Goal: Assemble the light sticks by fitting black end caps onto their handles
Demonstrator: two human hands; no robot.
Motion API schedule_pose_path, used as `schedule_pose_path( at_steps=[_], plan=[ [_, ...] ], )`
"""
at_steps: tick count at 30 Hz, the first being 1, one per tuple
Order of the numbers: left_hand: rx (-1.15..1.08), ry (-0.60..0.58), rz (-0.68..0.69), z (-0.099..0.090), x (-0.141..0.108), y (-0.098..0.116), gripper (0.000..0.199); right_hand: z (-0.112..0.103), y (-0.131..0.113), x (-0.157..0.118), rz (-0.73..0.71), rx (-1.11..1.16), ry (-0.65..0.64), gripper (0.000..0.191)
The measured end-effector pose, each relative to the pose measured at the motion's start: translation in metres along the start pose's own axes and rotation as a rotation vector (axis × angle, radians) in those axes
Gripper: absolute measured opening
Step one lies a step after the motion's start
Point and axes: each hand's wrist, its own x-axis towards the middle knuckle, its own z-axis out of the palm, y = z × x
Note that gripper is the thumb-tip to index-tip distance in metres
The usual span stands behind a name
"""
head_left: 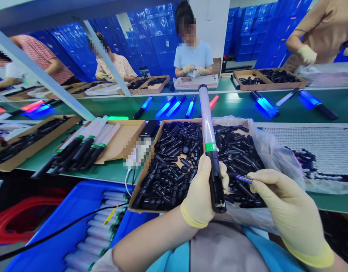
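Observation:
My left hand [201,189], in a pale yellow glove, is closed around the black handle of a light stick [209,124]. The stick stands nearly upright, with a white translucent tube on top and a green band at the joint; an opening with bare metal shows near the handle's lower end. To its right, my gloved right hand [287,211] pinches a thin blue and silvery rod [243,178], whose exact kind I cannot make out. Under and behind both hands lies a cardboard tray [141,185] heaped with small black plastic parts [174,166].
Several light sticks [83,145] lie left on a flat carton [124,138]. A blue bin [57,215] below holds more tubes. Lit sticks [167,107] rest on the green belt [233,102]. Right is a tray of small white pieces [304,141]. Co-workers [193,56] sit opposite.

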Motion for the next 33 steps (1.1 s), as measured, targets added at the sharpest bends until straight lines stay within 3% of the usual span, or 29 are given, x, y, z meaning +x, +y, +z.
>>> schedule_pose_path(
  at_steps=[8, 22, 33],
  plan=[
    [0.007, 0.028, 0.134, 0.006, -0.003, 0.000, 0.029, -0.002, 0.003, -0.002, 0.134, 0.025, -0.006, 0.023],
    [0.007, 0.039, 0.132, 0.005, -0.001, -0.002, 0.034, -0.004, 0.011, -0.001, 0.038, 0.056, -0.012, 0.018],
    [0.009, 0.140, 0.083, 0.005, -0.001, 0.002, 0.031, -0.002, 0.016, -0.003, 0.214, 0.180, -0.040, 0.029]
  ],
)
